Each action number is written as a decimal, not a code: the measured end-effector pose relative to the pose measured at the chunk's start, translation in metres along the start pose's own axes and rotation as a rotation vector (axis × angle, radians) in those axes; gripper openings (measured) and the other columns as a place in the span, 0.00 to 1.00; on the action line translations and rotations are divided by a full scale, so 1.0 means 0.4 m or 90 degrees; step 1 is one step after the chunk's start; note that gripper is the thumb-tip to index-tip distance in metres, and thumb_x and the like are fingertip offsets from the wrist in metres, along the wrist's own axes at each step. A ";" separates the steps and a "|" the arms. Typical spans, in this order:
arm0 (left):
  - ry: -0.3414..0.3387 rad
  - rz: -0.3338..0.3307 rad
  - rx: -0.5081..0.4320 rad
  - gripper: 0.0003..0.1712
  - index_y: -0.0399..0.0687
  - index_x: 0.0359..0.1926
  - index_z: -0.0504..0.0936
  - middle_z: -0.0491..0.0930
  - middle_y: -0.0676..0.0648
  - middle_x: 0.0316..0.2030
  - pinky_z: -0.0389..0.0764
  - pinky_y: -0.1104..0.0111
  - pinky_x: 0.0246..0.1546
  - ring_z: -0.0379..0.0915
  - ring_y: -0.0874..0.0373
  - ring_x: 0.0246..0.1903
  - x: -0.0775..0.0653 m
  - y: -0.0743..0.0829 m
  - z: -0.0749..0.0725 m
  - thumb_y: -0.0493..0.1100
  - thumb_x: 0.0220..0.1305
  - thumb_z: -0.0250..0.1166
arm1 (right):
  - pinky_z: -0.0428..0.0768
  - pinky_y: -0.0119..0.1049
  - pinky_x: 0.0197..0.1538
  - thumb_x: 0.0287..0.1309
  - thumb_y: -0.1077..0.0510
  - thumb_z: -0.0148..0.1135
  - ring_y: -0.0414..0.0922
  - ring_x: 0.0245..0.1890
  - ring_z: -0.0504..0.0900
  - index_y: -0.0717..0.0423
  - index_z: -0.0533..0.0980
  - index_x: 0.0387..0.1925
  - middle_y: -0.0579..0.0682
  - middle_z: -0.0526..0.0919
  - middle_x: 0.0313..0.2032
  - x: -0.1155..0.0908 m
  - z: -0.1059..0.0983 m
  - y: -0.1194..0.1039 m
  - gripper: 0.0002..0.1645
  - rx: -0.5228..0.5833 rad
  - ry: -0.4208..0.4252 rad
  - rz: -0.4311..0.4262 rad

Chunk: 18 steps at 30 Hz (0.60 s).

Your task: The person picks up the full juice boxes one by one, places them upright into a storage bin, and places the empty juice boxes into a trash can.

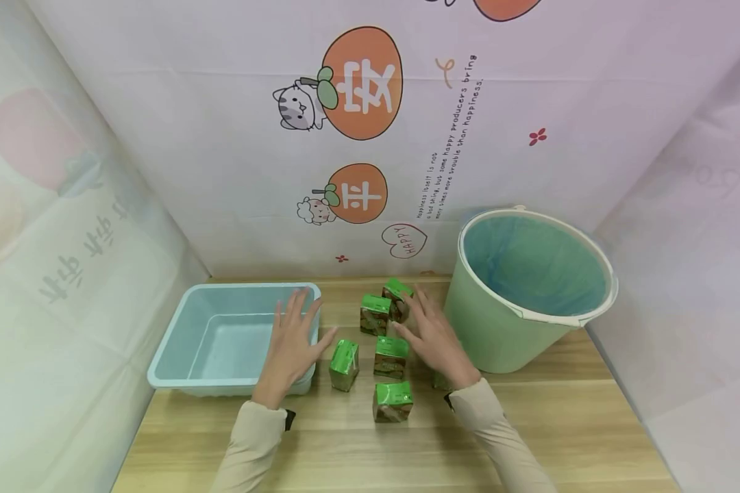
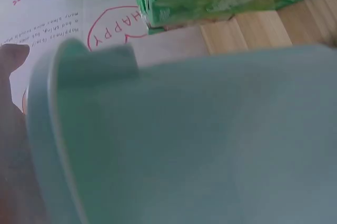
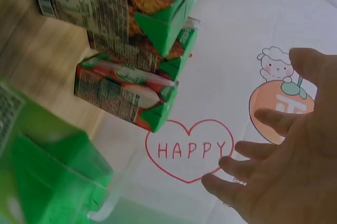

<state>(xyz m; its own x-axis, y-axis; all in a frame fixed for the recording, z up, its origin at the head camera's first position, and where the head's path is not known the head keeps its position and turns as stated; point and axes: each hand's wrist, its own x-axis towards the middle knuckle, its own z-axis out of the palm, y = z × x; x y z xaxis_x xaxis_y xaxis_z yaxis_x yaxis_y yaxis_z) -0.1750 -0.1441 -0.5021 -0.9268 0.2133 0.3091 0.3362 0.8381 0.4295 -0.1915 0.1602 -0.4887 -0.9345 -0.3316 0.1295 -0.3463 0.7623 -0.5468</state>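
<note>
My left hand [image 1: 291,344] hovers over the right rim of a light blue plastic basin [image 1: 188,301], its fingers spread and holding nothing. Several small cartons with green tops and brown printed sides stand on the table to the right of the basin. The carton [image 1: 344,365] nearest that hand is apart from it. My right hand [image 1: 436,337] is above the cartons at the right, fingers spread, palm bare in the right wrist view. Near its fingertips are the back carton [image 1: 397,294] and a middle carton [image 1: 391,356]. Another carton [image 1: 440,381] is mostly hidden under the right wrist.
A tall pale green bucket [image 1: 493,322] with a white rim stands at the right. One carton [image 1: 392,402] is closest to the table's front. Printed white cloth [image 1: 253,205] hangs behind and at both sides of the wooden table [image 1: 345,459].
</note>
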 end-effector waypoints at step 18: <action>0.147 0.003 0.032 0.35 0.30 0.65 0.76 0.70 0.26 0.65 0.68 0.34 0.64 0.65 0.26 0.65 -0.141 -0.192 -0.132 0.46 0.63 0.73 | 0.77 0.63 0.65 0.63 0.57 0.77 0.66 0.67 0.75 0.63 0.70 0.73 0.67 0.72 0.70 -0.008 0.081 0.009 0.41 0.025 -0.065 -0.050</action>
<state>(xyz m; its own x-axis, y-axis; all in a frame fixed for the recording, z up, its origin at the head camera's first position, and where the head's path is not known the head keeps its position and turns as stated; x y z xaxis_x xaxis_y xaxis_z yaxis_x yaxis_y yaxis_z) -0.1397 -0.2470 -0.5076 -0.8604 0.1019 0.4994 0.3264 0.8627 0.3862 -0.1869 0.1461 -0.5178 -0.8904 -0.4463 0.0899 -0.4135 0.7101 -0.5699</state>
